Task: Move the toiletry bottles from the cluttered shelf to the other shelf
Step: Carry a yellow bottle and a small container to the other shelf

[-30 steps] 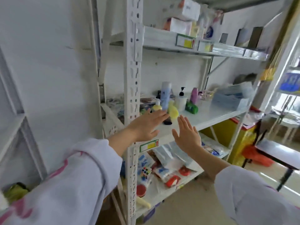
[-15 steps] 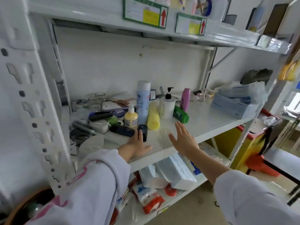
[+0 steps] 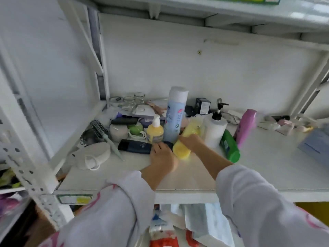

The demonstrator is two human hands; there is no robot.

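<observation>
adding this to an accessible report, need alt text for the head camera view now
Two bare hands reach onto a cluttered white metal shelf: the right hand closes around a lying yellow plastic bottle, the left hand rests beside a dark blue tube. Upright toiletry bottles stand just behind.

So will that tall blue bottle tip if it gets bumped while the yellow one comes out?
Probably. The blue bottle stands upright, tall and narrow, so a knock near its top could topple it. The yellow bottle under the right hand lies right beside its base. Its smooth round body would likely roll once down.
</observation>
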